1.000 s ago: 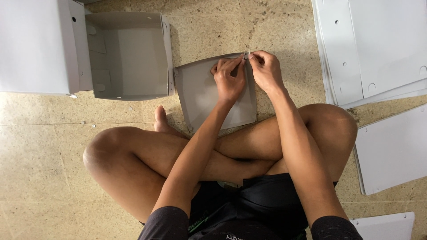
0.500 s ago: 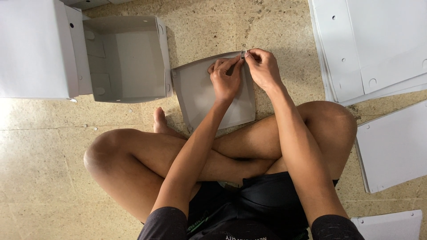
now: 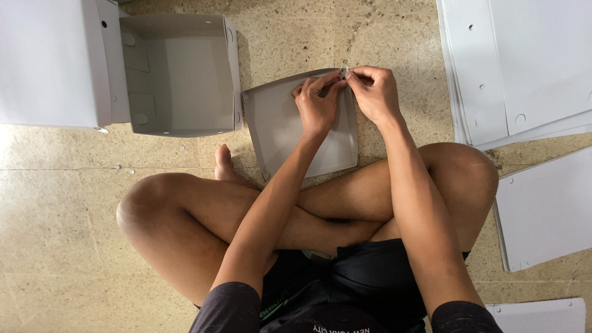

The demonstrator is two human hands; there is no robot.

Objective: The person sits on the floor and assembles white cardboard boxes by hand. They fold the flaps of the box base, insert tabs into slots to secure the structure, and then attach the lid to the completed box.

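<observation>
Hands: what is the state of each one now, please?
Left hand: fingers closed on the top edge of the grey panel.
Right hand: fingers pinched on a small part at that same edge; what it is cannot be told.

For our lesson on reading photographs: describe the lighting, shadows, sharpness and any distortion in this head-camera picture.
Head view: soft, even light with no glare; a shadow falls on the floor right of the open grey box. The left hand and right hand on the grey panel look sharp, but the small part pinched between them is too tiny to identify. White panels at the right edge splay outward, possibly wide-angle distortion.
</observation>
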